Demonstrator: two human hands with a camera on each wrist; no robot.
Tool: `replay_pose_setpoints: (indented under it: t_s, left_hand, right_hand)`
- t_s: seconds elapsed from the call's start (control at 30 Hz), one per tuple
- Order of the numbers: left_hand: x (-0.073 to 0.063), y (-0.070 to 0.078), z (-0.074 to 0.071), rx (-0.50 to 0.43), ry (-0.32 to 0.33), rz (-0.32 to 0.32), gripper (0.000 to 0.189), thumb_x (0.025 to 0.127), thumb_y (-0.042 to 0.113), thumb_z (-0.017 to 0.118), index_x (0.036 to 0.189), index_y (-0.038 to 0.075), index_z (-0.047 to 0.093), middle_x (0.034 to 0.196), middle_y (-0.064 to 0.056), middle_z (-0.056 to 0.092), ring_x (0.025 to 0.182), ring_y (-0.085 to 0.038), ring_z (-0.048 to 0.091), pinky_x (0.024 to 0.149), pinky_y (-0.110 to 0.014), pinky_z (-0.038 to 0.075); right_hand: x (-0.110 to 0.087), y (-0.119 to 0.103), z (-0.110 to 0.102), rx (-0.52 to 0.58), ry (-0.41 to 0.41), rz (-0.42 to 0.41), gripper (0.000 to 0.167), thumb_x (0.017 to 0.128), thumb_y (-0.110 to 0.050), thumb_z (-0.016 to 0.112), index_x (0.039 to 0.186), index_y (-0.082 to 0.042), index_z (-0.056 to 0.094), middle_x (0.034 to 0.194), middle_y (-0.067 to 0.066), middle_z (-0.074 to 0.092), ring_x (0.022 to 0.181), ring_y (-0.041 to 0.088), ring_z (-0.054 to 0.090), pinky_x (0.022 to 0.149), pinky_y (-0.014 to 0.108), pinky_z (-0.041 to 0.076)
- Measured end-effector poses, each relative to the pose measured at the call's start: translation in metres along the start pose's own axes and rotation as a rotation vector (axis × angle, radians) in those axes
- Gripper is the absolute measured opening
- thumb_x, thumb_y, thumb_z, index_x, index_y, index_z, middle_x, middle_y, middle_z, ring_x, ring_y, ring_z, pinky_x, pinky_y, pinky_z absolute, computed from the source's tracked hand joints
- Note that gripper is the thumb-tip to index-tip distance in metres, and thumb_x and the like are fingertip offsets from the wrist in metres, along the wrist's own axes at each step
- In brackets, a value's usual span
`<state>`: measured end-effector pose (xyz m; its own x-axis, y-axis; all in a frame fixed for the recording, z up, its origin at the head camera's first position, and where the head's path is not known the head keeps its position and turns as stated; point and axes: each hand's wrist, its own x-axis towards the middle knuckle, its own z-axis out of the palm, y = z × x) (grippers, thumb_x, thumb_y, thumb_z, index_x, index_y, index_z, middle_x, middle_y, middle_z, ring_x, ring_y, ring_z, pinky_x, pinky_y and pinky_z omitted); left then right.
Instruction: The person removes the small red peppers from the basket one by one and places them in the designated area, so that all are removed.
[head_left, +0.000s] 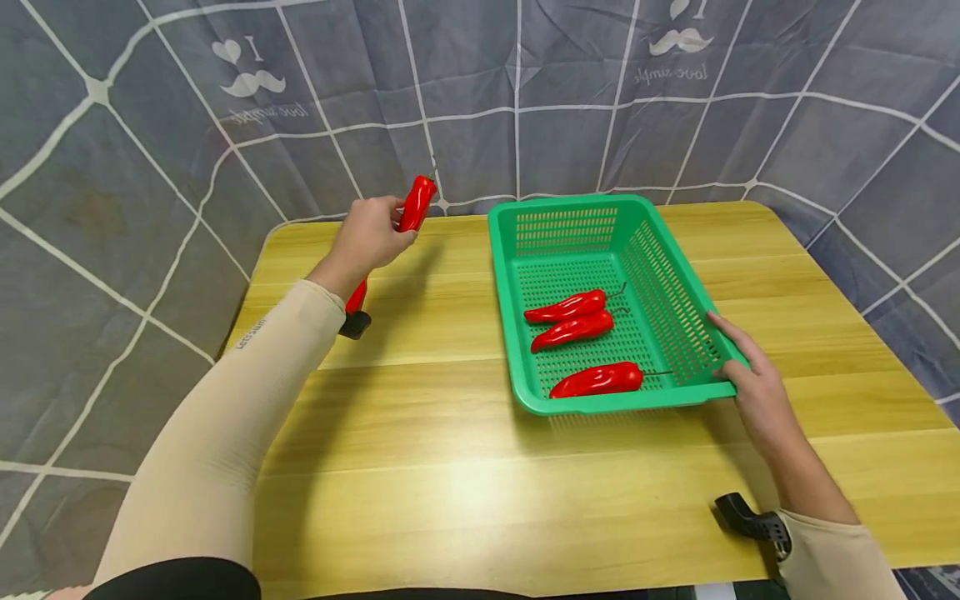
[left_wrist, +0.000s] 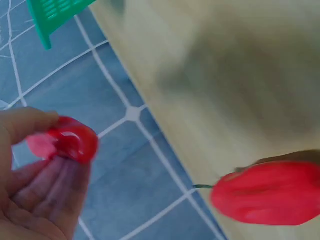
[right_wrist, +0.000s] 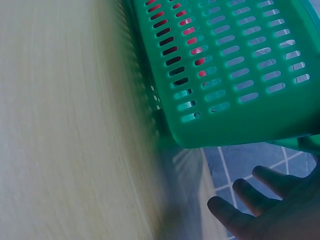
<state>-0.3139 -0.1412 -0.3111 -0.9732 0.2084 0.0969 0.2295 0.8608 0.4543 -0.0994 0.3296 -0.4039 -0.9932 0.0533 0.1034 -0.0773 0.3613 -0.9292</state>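
My left hand [head_left: 371, 233] holds a red chili pepper [head_left: 418, 202] between thumb and fingers, above the back left of the table, its stem pointing up and away. In the left wrist view this pepper [left_wrist: 82, 142] appears end-on. A second red pepper [left_wrist: 265, 192] lies on the tabletop, mostly covered by my left forearm in the head view. My right hand [head_left: 761, 396] grips the near right corner of a green plastic basket [head_left: 501, 317], thumb over the rim and other fingers outside. Three red peppers [head_left: 573, 331] lie inside it.
The wooden table [head_left: 450, 483] has its back edge near a grey curtain [head_left: 465, 67] with white lines. Black wrist-worn devices sit at my left wrist [head_left: 355, 324] and right wrist [head_left: 750, 521].
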Motion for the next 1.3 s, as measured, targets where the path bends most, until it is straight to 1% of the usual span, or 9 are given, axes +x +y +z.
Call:
replay_pose_setpoints:
  t_s: [0.17, 0.23, 0.33, 0.53, 0.67, 0.8, 0.97, 1.13, 1.3]
  left_hand:
    - [-0.017, -0.017, 0.019, 0.086, 0.027, -0.047, 0.026, 0.092, 0.016, 0.064, 0.108, -0.003, 0.067, 0.086, -0.016, 0.067, 0.071, -0.026, 0.059, 0.066, -0.035, 0.05]
    - [-0.022, -0.022, 0.025, 0.113, 0.019, -0.069, 0.016, 0.09, 0.015, 0.063, 0.088, 0.0, 0.064, 0.073, -0.012, 0.059, 0.063, -0.024, 0.051, 0.059, -0.033, 0.044]
    - [-0.03, -0.026, 0.033, 0.132, 0.005, -0.105, 0.023, 0.091, 0.017, 0.062, 0.073, 0.003, 0.057, 0.067, -0.01, 0.052, 0.059, -0.024, 0.047, 0.055, -0.032, 0.041]
    - [-0.04, -0.028, 0.039, 0.151, -0.048, -0.165, 0.026, 0.094, 0.019, 0.063, 0.076, 0.002, 0.058, 0.07, -0.013, 0.055, 0.061, -0.026, 0.05, 0.057, -0.033, 0.043]
    - [-0.043, -0.031, 0.041, 0.194, -0.066, -0.16, 0.027, 0.094, 0.019, 0.059, 0.073, 0.003, 0.057, 0.069, -0.011, 0.054, 0.065, -0.027, 0.05, 0.058, -0.034, 0.043]
    - [-0.047, -0.035, 0.043, 0.226, -0.096, -0.169, 0.027, 0.095, 0.02, 0.058, 0.074, 0.001, 0.058, 0.073, -0.013, 0.055, 0.072, -0.031, 0.052, 0.062, -0.036, 0.045]
    - [-0.049, -0.038, 0.044, 0.226, -0.101, -0.178, 0.021, 0.088, 0.017, 0.064, 0.076, 0.0, 0.059, 0.074, -0.014, 0.056, 0.076, -0.032, 0.053, 0.066, -0.039, 0.047]
    - [-0.05, -0.037, 0.043, 0.246, -0.096, -0.178, 0.038, 0.089, 0.035, 0.072, 0.073, 0.003, 0.058, 0.072, -0.012, 0.056, 0.074, -0.03, 0.053, 0.066, -0.041, 0.05]
    - [-0.052, -0.031, 0.039, 0.275, -0.056, -0.186, 0.047, 0.089, 0.049, 0.071, 0.085, 0.003, 0.059, 0.081, -0.013, 0.06, 0.075, -0.031, 0.058, 0.059, -0.043, 0.053]
  right_hand:
    - [0.0, 0.001, -0.001, 0.013, -0.001, -0.001, 0.069, 0.098, 0.003, 0.034, 0.16, -0.028, 0.03, 0.166, -0.002, 0.018, 0.146, 0.014, 0.015, 0.104, 0.023, 0.023]
    - [-0.001, 0.001, -0.001, 0.022, 0.001, -0.007, 0.069, 0.098, 0.004, 0.033, 0.16, -0.027, 0.03, 0.166, -0.003, 0.018, 0.147, 0.013, 0.013, 0.107, 0.025, 0.02]
    - [-0.001, 0.001, -0.002, 0.025, 0.005, -0.013, 0.07, 0.098, 0.005, 0.034, 0.16, -0.025, 0.03, 0.166, -0.003, 0.019, 0.148, 0.013, 0.011, 0.111, 0.03, 0.015]
    - [-0.001, 0.003, -0.001, 0.051, 0.014, -0.02, 0.07, 0.097, 0.007, 0.034, 0.159, -0.025, 0.032, 0.165, -0.004, 0.021, 0.146, 0.011, 0.014, 0.109, 0.026, 0.016]
    - [-0.001, 0.002, 0.0, 0.062, 0.01, -0.028, 0.07, 0.097, 0.007, 0.034, 0.159, -0.024, 0.033, 0.165, -0.003, 0.02, 0.146, 0.011, 0.013, 0.107, 0.021, 0.018]
    - [-0.001, 0.001, 0.001, 0.057, 0.006, -0.026, 0.07, 0.097, 0.007, 0.034, 0.159, -0.024, 0.033, 0.165, -0.003, 0.021, 0.145, 0.012, 0.015, 0.096, 0.011, 0.026]
    - [0.0, 0.001, 0.003, 0.053, 0.011, -0.022, 0.069, 0.097, 0.006, 0.034, 0.159, -0.025, 0.033, 0.165, -0.004, 0.021, 0.146, 0.011, 0.014, 0.106, 0.023, 0.019]
    - [0.0, 0.0, 0.003, 0.056, 0.011, -0.021, 0.069, 0.097, 0.005, 0.034, 0.159, -0.024, 0.033, 0.165, -0.004, 0.021, 0.146, 0.01, 0.012, 0.11, 0.03, 0.014]
    - [0.0, -0.001, 0.003, 0.033, 0.01, -0.017, 0.069, 0.098, 0.004, 0.034, 0.16, -0.025, 0.031, 0.165, -0.003, 0.02, 0.147, 0.01, 0.012, 0.111, 0.031, 0.014]
